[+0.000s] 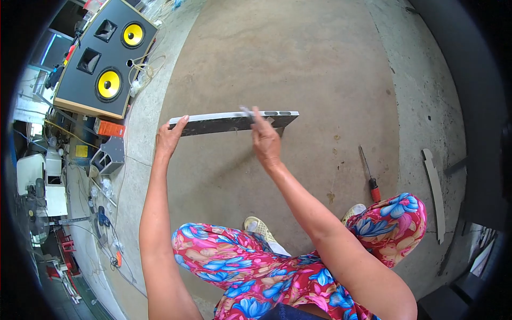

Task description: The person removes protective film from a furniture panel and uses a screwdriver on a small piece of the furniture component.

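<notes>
Head view, bar: a long, flat grey bar (213,124) is held on its edge just above the concrete floor (298,64), running left to right in front of the person's knees; slots show along its top edge near the right end.
Left hand: the left hand (169,140) is closed over the left end of the bar, thumb on the top edge and fingers behind it.
Right hand: the right hand (265,140) sits at the bar right of its middle, fingers pinched narrow on a thin pale stick (246,112) that lies tilted across the top edge; whether it is a pencil or a tool cannot be told.
Screwdriver: a red-handled screwdriver (369,173) lies on the floor to the right, well apart from both hands.
Curved strip: a pale curved strip (434,192) lies further right, near the floor's edge.
Speaker cabinet: a black speaker cabinet (104,56) with two yellow cones lies at upper left.
Orange box: an orange box (109,128) sits just below the cabinet; its print is too small to read.
Writing: no brand or label can be read anywhere, the bar included.
Legs: floral trousers (256,261) and a pale shoe (258,226) fill the lower part of the view.
</notes>
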`<state>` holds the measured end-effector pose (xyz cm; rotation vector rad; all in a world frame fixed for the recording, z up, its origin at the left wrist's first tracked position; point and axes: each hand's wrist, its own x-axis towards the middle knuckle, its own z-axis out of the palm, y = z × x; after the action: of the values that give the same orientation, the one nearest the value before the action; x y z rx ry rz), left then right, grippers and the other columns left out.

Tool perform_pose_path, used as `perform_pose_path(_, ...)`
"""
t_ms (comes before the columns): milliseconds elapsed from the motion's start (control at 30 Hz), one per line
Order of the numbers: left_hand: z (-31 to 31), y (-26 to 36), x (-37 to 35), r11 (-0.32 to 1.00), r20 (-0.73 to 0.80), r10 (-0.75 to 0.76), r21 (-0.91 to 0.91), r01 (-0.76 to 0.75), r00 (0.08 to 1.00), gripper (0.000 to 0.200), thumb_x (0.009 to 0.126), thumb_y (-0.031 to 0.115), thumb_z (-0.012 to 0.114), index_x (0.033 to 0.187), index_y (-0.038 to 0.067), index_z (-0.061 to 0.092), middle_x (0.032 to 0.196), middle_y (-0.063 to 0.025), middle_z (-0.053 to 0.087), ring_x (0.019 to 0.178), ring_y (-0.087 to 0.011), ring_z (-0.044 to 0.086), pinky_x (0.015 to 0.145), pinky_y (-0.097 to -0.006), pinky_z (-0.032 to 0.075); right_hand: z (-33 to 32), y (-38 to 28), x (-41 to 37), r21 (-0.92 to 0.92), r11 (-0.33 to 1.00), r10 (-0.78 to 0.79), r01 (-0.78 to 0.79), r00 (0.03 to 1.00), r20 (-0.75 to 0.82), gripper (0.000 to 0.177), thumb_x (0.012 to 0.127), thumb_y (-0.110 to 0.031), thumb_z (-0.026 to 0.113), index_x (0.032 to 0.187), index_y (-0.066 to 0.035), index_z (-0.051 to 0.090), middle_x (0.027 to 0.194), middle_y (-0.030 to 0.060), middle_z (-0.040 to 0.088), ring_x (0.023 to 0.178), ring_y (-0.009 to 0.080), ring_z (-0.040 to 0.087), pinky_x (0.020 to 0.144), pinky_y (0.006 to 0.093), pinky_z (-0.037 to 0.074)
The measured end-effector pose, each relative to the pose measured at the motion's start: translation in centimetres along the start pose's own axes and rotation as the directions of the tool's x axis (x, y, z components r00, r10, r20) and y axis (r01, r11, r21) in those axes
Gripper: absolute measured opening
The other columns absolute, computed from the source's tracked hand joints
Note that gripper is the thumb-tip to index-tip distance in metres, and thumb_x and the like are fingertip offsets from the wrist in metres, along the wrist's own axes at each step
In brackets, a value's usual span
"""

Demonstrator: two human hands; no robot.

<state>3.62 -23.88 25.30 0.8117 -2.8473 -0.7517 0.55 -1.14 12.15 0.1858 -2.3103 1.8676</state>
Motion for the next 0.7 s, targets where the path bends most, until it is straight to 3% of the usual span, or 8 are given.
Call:
perform_pose_path(133,-0.2,2.3,0.0,1.000,-0.016,0.011,0.022,-0.011,1.000,0.063,0.075,0.061,0.058,0.094,0.002,0.069,0.084,-0.0136,0.067,0.084,-0.0252,0.063,0.077,-0.0341,0.046,0.6,-0.4,0.0,-0.051,0.998,0.028,-0.019,0.983,0.179,0.036,0.089,-0.016,0.052,0.123,-0.026,0.055,0.080,0.0104,0.057,0.075,0.0296,0.059,0.066,0.0401,0.046)
perform_pose_path(233,-0.1,2.1,-0.2,1.000,-0.029,0.018,0.016,-0.017,0.999,0.062,0.075,0.060,0.059,0.094,0.002,0.069,0.084,-0.0141,0.067,0.084,-0.0254,0.063,0.078,-0.0341,0.046,-0.7,5.3,0.8,0.038,0.998,0.047,-0.045,0.997,-0.055,0.034,0.088,-0.011,0.049,0.119,-0.021,0.059,0.092,0.0112,0.064,0.081,0.0263,0.062,0.074,0.0355,0.047)
perform_pose_path(300,0.1,1.2,-0.3,1.000,-0.042,0.022,-0.007,-0.022,0.999,0.061,0.075,0.059,0.060,0.093,0.001,0.068,0.082,-0.0122,0.066,0.081,-0.0224,0.061,0.075,-0.0324,0.046,-2.7,9.0,1.9,0.064,0.963,0.270,-0.264,0.956,-0.118,0.033,0.088,-0.009,0.047,0.117,-0.015,0.060,0.104,0.0134,0.064,0.088,0.0255,0.063,0.080,0.0340,0.047)
perform_pose_path(400,0.3,-0.1,-0.1,1.000,-0.063,0.014,-0.026,-0.015,0.998,0.059,0.076,0.056,0.062,0.091,-0.001,0.068,0.074,-0.0071,0.061,0.071,-0.0152,0.055,0.065,-0.0288,0.044,-2.2,10.3,2.2,0.092,0.992,0.105,-0.089,0.978,-0.183,0.032,0.088,-0.009,0.046,0.118,-0.013,0.060,0.107,0.0140,0.063,0.091,0.0277,0.062,0.082,0.0349,0.047)
perform_pose_path(433,0.4,-0.3,0.2,1.000,-0.069,-0.003,-0.014,0.002,0.998,0.059,0.075,0.056,0.062,0.091,0.000,0.067,0.071,-0.0062,0.060,0.069,-0.0142,0.054,0.061,-0.0285,0.043,-1.0,8.6,1.7,0.054,0.998,0.046,-0.040,0.992,-0.115,0.033,0.088,-0.009,0.046,0.118,-0.014,0.060,0.105,0.0133,0.064,0.091,0.0290,0.062,0.081,0.0358,0.047)
perform_pose_path(533,0.7,-0.9,0.7,0.999,-0.060,-0.009,-0.041,0.007,0.998,0.056,0.074,0.056,0.063,0.090,0.002,0.066,0.067,-0.0038,0.055,0.065,-0.0119,0.050,0.054,-0.0274,0.040,-0.7,2.4,0.3,-0.151,0.969,0.225,-0.194,0.949,0.221,0.028,0.091,-0.013,0.048,0.115,-0.012,0.062,0.112,0.0127,0.063,0.101,0.0234,0.061,0.085,0.0299,0.046)
perform_pose_path(633,0.5,-1.5,1.0,0.996,0.001,0.024,-0.091,-0.024,1.000,0.055,0.073,0.055,0.064,0.097,0.005,0.064,0.078,-0.0060,0.057,0.069,-0.0124,0.051,0.055,-0.0276,0.041,-2.4,8.8,0.7,-0.061,0.990,0.128,-0.129,0.992,-0.025,0.030,0.092,-0.014,0.046,0.118,-0.009,0.059,0.115,0.0123,0.061,0.105,0.0243,0.060,0.087,0.0313,0.046)
perform_pose_path(700,0.5,-1.5,0.7,0.986,0.035,0.054,-0.159,-0.048,0.998,0.059,0.072,0.051,0.066,0.107,0.004,0.059,0.093,-0.0120,0.059,0.084,-0.0185,0.053,0.069,-0.0309,0.040,-5.1,13.7,1.8,-0.071,0.919,0.373,-0.388,0.913,-0.166,0.034,0.090,-0.012,0.041,0.119,-0.009,0.058,0.108,0.0118,0.064,0.100,0.0278,0.061,0.082,0.0365,0.048)
